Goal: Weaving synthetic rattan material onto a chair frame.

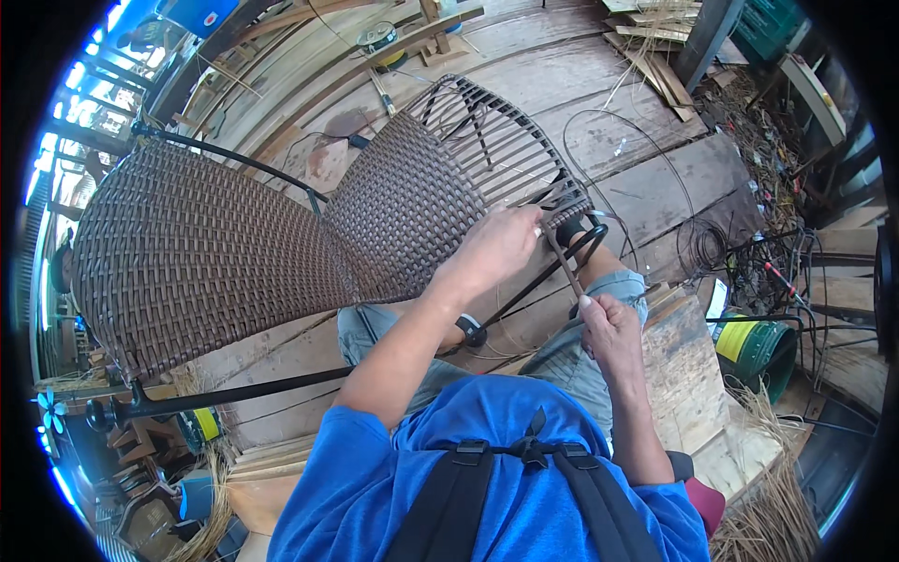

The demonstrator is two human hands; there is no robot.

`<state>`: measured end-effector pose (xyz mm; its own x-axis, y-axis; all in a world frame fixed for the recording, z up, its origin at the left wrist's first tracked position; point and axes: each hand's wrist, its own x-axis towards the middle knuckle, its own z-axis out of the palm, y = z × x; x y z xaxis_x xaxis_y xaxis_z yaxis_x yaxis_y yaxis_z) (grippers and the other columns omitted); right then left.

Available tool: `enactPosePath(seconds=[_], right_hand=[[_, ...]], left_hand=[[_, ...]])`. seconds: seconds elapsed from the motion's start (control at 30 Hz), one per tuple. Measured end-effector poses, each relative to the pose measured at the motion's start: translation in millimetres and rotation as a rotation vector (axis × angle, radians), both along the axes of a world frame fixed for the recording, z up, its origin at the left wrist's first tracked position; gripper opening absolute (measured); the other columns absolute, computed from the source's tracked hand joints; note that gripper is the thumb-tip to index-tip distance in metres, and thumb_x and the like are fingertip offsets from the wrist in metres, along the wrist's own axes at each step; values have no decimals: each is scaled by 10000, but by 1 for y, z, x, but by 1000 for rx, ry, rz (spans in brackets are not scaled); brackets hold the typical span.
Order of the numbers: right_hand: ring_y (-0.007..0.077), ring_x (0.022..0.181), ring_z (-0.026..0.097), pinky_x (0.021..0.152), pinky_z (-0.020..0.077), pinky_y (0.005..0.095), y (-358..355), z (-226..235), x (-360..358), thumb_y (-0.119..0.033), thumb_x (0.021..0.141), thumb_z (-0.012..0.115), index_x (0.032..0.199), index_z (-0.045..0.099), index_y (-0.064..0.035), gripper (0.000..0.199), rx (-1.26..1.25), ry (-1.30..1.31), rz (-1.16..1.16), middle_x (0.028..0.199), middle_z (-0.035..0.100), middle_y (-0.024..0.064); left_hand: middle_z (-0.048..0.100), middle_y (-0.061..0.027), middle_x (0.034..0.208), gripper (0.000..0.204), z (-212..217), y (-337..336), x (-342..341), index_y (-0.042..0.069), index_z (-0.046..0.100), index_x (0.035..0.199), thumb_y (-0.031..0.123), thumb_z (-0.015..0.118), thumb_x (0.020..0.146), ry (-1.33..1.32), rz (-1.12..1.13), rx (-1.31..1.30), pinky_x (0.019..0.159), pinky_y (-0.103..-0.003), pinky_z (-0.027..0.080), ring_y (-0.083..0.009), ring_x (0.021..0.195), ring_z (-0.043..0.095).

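A woven brown wicker chair (215, 244) lies across my front on a black metal frame. Its seat (403, 192) is densely woven on the left, while bare parallel strands (496, 140) span the frame on the right. My left hand (501, 245) is closed in a pinch at the seat's near right edge, on one end of a flat brown wicker strand (565, 262). Lower down and to the right, my right hand (611, 328) grips the same strand, its thumb lying along it. The strand runs taut between both hands. The left fingertips are partly hidden.
A loose long strand (599, 112) curls over the wooden plank floor (552, 75), ending in a coil (700, 245). A green bucket (763, 351) stands at right near a board (688, 375). Wood slats lie at the far left. A black frame bar (234, 393) crosses near my left leg.
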<state>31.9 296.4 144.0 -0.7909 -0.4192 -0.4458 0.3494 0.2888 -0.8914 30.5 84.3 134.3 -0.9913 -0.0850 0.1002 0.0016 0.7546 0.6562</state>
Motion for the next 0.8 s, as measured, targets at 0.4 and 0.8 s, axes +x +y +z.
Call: enactPosePath(seconds=[0.4,0.8], right_hand=[[77,402,444,387,339,244,-12,14,-8,-205,854,531,559,453,-58,339,101,33,29,461,454,1],[102,420,450,421,362,296,-20,-15,-14,-214,856,532,593,496,5,345,155,253,109,459,449,48]], left_hand=[[632,-207,779,292,17,-22,-61,7,651,867,275,564,789,-563,-181,-311,700,-405,472,-328,737,617],[649,-109,757,264,13,-38,-86,47,662,919,267,629,777,-748,-563,-292,673,-363,461,-227,724,602]])
